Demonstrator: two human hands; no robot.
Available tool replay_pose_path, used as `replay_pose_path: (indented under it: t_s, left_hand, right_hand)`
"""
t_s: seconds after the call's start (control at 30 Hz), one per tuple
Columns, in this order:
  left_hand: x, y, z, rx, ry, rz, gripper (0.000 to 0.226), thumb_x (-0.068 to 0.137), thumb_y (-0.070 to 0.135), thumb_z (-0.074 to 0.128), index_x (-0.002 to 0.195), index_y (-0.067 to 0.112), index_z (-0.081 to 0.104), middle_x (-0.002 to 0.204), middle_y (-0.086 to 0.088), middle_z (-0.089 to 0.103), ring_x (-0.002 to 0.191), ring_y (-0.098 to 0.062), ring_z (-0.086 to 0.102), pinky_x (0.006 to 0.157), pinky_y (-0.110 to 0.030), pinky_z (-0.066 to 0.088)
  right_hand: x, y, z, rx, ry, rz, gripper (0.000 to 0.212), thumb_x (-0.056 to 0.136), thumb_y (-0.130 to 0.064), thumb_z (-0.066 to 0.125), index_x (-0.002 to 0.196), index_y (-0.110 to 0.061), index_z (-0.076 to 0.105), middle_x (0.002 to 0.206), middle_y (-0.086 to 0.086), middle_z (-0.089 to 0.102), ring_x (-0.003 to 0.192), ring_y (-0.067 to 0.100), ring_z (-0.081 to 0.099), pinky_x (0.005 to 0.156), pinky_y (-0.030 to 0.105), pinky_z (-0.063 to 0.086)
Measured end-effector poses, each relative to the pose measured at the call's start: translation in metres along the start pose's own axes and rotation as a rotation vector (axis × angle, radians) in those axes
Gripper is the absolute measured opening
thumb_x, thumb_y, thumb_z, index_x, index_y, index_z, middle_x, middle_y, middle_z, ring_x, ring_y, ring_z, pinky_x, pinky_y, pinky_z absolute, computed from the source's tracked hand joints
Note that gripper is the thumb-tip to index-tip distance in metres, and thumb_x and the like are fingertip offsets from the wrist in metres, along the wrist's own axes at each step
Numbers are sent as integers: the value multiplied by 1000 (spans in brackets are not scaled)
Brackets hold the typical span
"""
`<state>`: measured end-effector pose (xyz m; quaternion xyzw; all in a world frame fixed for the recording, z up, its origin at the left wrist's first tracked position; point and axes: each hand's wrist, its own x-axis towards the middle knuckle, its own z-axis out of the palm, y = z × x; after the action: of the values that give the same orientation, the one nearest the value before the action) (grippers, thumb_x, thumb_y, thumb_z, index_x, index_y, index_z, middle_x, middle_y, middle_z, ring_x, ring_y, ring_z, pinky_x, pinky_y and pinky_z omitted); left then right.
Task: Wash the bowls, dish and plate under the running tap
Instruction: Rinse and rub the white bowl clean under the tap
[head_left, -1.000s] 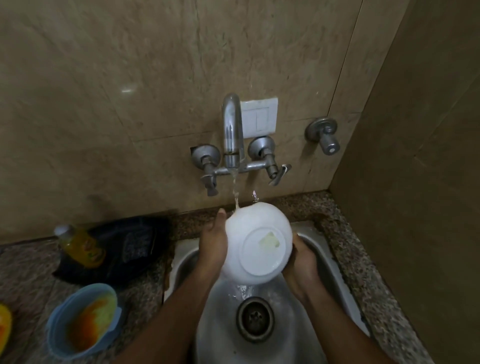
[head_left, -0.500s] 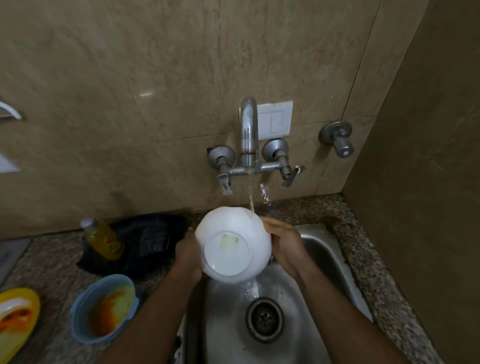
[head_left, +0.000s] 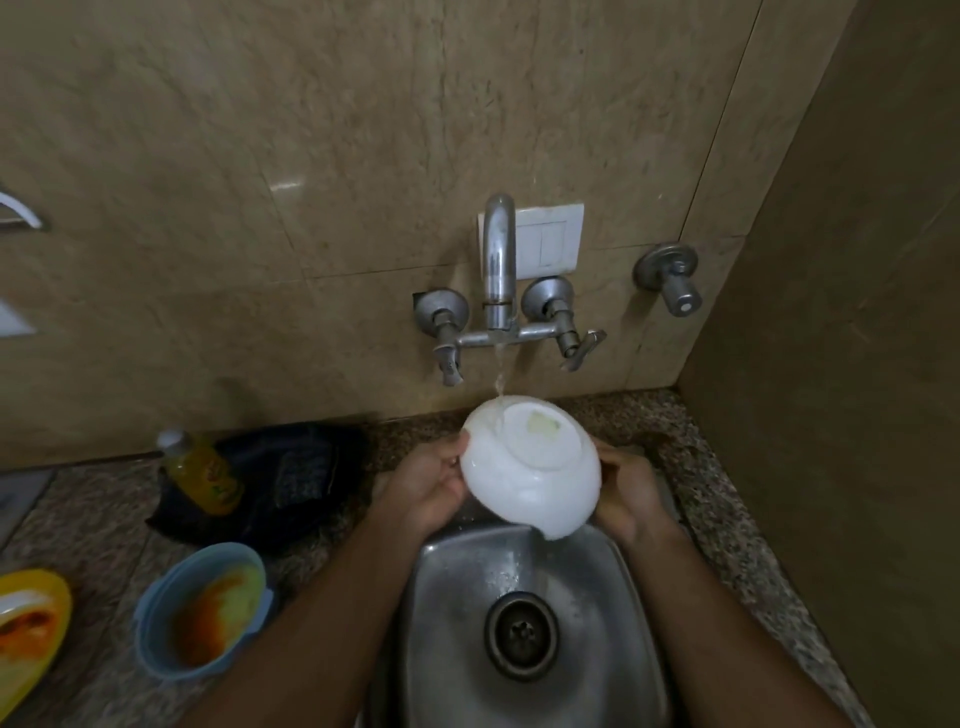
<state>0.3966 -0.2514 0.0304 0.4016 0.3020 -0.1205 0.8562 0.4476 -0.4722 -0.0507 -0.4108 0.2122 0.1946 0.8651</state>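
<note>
A white bowl (head_left: 540, 486) is held upside down and tilted over the steel sink (head_left: 447, 623), its base facing up. Water from the tap (head_left: 498, 260) falls on the bowl's upper left side and runs off its lower edge. My left hand (head_left: 426, 491) grips the bowl's left rim, and my right hand (head_left: 626, 493) holds its right side. A blue bowl (head_left: 202, 610) smeared with orange residue stands on the counter to the left. A yellow dish (head_left: 31, 629) with orange residue lies at the far left edge.
A yellow soap bottle (head_left: 200, 470) lies on a dark bag (head_left: 291, 480) behind the blue bowl. The speckled granite counter (head_left: 727, 509) surrounds the sink. A tiled wall with a white switch plate (head_left: 550, 241) and a valve knob (head_left: 672, 283) stands behind; a side wall closes the right.
The bowl has moved right and up under the stream and tilted its base toward the wall. My right hand slid from the top rim to the bowl's right side.
</note>
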Motion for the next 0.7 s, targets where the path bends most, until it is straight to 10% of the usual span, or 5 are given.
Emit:
replay_pose_path:
  t_s: [0.2,0.37,0.57,0.7]
  left_hand:
    - [-2,3,12,10,-78,28,22,96,5,57,116,-2,63,110,-18,72,109,-32,64,105,-52,45]
    - [-6,10,-4,-15,54,58,12,98,-1,51,103,-5,61,112,-21,66,95,-31,64,86,-47,50]
    - [-1,19,-17,-87,134,70,34,104,9,44,134,-3,52,119,-21,65,96,-33,64,77,-49,51]
    - [-15,17,-4,-24,-102,10,61,53,11,94,106,-5,70,106,-25,71,87,-39,70,68,-51,57]
  right_hand:
    - [-1,2,2,67,-22,-27,40,96,-18,52,134,-6,59,134,20,60,127,40,52,112,57,35]
    - [-3,12,20,-38,-46,-11,34,97,-17,53,127,-8,65,129,17,64,123,37,56,106,55,42]
    - [-3,14,41,25,-73,62,34,97,-6,44,127,-1,61,125,19,66,118,36,60,95,49,51]
    - [0,8,46,60,6,64,41,89,-13,49,126,-4,64,127,22,64,119,44,58,106,59,41]
